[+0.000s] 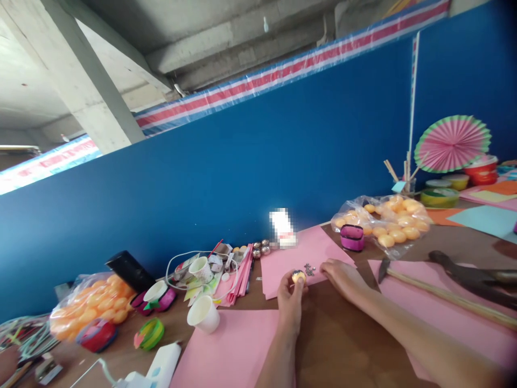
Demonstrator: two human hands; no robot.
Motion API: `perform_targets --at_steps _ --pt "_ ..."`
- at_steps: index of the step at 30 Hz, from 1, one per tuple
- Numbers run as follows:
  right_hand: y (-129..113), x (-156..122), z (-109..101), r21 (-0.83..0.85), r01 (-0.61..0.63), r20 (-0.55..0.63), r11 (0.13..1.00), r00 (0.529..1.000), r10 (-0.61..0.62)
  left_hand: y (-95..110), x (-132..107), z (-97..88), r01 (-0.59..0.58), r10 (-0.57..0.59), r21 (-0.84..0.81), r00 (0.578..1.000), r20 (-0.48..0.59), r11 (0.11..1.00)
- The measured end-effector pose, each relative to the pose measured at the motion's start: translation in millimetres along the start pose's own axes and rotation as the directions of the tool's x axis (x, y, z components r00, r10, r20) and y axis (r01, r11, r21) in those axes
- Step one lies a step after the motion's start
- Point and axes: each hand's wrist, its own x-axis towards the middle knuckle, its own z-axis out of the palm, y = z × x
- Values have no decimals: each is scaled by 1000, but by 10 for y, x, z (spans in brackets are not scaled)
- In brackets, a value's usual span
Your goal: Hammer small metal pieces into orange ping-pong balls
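Note:
My left hand (291,293) is closed around a small pale-orange ball (299,276), held upright between thumb and fingers. The ball's top looks dark and silvery, but the detail is too small to tell. Just right of it, a little cluster of small metal pieces (309,269) lies on a pink paper sheet (311,245). My right hand (339,275) rests at the sheet's right front part, beside the metal pieces. Its fingers are bent and pressed together; what they pinch, if anything, is hidden.
Bags of orange balls (398,221) stand at right and left. A hammer (440,293) lies on pink paper at the right, near dark metal shears (472,272). White cups (204,314), shiny silver balls (261,249) and a power strip (163,366) are leftward. A blue partition (250,161) rises behind.

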Motion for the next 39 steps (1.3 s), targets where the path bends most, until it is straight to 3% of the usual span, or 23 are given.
perform_targets --at_steps 31,39 --pt "2 -5 -5 19 5 -75 1000 997 -4 48 -35 31 -29 25 74 998 62 997" --pt "22 19 57 160 51 -139 986 990 -29 16 -21 14 -13 9 46 995 98 999"
